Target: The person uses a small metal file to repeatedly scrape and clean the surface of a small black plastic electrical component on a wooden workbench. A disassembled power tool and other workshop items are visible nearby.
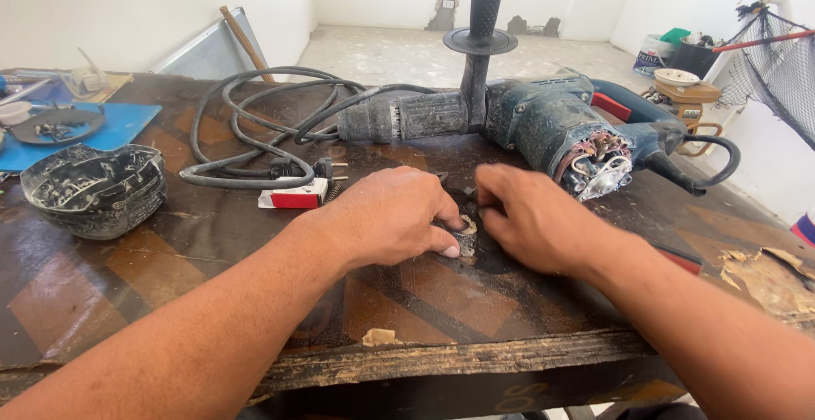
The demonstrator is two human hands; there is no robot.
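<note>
hands: 2, left hand (392, 216) and right hand (531, 216) each pinch-grip 1 small part (466, 235) | drills: 1 rotary hammer (543, 123)

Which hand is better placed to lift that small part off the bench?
Probably left: left hand already has its fingertips on the small part; right hand rests just beside it.

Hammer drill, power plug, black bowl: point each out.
Hammer drill (543, 119): head view, on the dark blue-green body.
Power plug (325, 167): head view, on the black plug body by the coiled cord.
Black bowl (93, 189): head view, on its outer wall.
</note>
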